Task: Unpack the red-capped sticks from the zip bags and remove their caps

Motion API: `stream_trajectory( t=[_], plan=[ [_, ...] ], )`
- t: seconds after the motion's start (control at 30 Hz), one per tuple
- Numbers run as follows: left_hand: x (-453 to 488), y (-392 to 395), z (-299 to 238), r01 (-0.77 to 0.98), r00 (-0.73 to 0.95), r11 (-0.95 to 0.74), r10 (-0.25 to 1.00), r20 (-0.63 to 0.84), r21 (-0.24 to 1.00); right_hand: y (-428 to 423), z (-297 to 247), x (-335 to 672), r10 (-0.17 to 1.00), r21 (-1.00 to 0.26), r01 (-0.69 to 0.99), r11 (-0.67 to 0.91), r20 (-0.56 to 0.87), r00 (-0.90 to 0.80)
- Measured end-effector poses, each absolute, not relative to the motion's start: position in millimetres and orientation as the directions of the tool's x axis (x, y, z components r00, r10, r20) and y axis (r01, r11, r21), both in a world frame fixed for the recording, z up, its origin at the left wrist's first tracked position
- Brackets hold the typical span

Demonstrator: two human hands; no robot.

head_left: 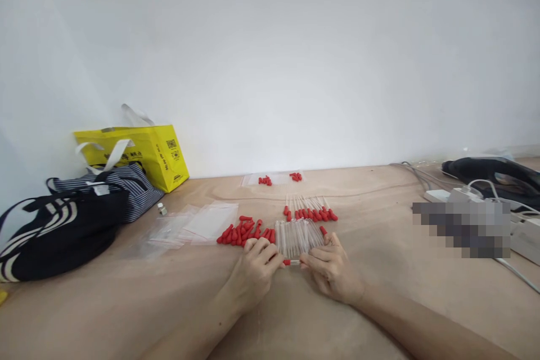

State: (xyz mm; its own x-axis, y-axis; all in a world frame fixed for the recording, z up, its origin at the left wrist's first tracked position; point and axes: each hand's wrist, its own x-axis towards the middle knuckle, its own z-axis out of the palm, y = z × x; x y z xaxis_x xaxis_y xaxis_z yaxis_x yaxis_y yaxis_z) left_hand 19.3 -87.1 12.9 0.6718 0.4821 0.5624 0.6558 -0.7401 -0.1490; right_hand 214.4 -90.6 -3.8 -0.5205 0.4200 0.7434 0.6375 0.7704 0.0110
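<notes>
Near the front of the table, my left hand (258, 271) is closed on a red rubber bulb (287, 262). My right hand (333, 271) pinches a clear dropper tube (295, 262), whose end meets the bulb between the two hands. Just beyond them lies a row of clear tubes (295, 236) without bulbs. A pile of loose red bulbs (242, 230) sits past my left hand. One red bulb (323, 230) shows by my right fingers. Farther back, droppers with red bulbs (314, 214) lie side by side.
Clear zip bags (206, 224) lie on the left, near a small vial (162, 209). A bag with red-bulbed droppers (278, 179) rests by the wall. A yellow bag (169, 157) and black bag (63, 236) stand at left. Power strips (525, 233) and cables occupy the right.
</notes>
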Motion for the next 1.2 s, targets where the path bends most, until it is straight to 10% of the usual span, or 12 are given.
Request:
stream_trajectory(
  t=[0.27,0.5,1.2],
  plan=[
    [-38,-55,27,0.855,0.31,-0.514,0.607,0.732,0.064,-79,-21,238,0.606,-0.174,0.757,0.63,0.719,-0.339],
    [-43,-35,17,0.88,0.157,-0.387,0.784,0.601,0.276,-64,-23,210,0.731,-0.294,0.815,0.5,0.648,-0.214],
    [-56,-28,14,0.908,0.055,-0.306,0.761,0.646,0.284,-55,-8,171,0.766,-0.143,0.909,0.391,0.598,-0.236]
  ],
)
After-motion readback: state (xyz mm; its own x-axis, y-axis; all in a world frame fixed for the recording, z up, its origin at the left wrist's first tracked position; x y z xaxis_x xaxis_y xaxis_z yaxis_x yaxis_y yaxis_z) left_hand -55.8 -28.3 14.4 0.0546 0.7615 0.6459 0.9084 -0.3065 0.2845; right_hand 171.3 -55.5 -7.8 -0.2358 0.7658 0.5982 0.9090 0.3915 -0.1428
